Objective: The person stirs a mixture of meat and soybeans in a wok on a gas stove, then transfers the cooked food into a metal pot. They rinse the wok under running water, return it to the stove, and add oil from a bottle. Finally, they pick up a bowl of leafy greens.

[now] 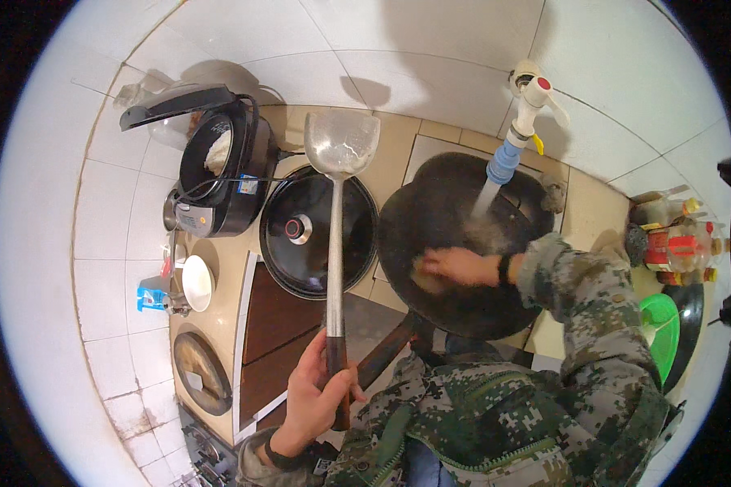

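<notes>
My left hand [317,389] is closed round the dark handle of a metal wok spatula [341,146], whose broad blade points away from me. My right hand [457,266] is down inside a large dark wok [487,316], blurred, with a tan scrubber or cloth [427,277] under its fingers. Water runs into the wok from a white wall tap [524,115] with a blue nozzle [502,163]. The wok's handle [387,350] reaches back towards me. Beneath the wok lies another dark round pan or basin [451,164], mostly hidden.
A black lid [292,268] lies left of the wok. Further left are an open rice cooker [262,189] containing rice, a white bowl [198,283], a round wooden board [186,359] and a gas stove [204,450]. Bottles [679,243] and a green plastic strainer [664,335] stand at right.
</notes>
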### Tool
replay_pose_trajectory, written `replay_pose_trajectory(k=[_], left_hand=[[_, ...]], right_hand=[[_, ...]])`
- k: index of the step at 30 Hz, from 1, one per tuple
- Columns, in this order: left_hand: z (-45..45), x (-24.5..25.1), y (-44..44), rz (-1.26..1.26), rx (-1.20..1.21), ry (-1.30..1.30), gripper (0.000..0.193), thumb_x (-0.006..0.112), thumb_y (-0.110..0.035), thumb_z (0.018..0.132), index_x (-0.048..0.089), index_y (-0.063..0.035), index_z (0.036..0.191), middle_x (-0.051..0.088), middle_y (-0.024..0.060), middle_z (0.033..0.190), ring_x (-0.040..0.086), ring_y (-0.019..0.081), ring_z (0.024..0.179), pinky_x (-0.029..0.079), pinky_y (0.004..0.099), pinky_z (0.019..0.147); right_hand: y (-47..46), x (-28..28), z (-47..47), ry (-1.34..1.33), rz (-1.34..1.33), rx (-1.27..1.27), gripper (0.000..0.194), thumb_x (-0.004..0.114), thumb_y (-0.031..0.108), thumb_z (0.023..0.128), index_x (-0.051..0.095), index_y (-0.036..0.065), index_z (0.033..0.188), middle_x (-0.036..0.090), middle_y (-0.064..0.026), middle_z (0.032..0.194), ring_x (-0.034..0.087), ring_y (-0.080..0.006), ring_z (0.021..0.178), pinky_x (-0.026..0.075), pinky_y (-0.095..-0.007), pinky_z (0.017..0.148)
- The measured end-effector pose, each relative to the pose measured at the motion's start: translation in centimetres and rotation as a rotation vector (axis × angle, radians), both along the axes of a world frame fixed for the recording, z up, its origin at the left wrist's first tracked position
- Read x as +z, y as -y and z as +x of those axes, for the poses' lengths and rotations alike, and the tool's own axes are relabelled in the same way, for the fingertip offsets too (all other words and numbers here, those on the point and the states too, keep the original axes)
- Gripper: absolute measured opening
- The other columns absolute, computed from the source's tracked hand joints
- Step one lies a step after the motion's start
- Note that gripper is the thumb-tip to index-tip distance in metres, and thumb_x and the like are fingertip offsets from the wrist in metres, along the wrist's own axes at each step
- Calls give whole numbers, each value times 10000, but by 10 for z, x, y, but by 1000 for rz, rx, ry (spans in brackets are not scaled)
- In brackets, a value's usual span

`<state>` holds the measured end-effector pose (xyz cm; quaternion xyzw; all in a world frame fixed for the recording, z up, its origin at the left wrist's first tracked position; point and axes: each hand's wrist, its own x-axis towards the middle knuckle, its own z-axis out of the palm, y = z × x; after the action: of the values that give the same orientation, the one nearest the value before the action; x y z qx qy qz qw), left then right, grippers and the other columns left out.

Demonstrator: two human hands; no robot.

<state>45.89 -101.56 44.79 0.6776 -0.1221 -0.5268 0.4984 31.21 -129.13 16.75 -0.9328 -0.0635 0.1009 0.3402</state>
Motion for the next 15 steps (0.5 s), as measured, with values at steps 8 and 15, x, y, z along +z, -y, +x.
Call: replay_pose_trajectory(k=[8, 15], left_hand=[[-4, -3, -14, -2, 9, 91, 647, 521, 24, 899, 230, 35, 1477, 598, 84, 880, 619, 143, 648, 522, 273, 606], [-4, -7, -24, -62, -11, 77, 630, 518, 10, 909, 241, 34, 1474, 595, 81, 884, 597, 133, 642, 522, 274, 607]], right_hand=[[46, -53, 10, 122, -511, -263, 540, 557, 124, 859, 439, 89, 1385, 435, -141, 1428, 459, -350, 1287, 406, -509, 1036], [40, -28, -88, -389, -454, -95, 422, 556, 151, 861, 549, 32, 1266, 516, -180, 1335, 559, -398, 1134, 490, -509, 917]])
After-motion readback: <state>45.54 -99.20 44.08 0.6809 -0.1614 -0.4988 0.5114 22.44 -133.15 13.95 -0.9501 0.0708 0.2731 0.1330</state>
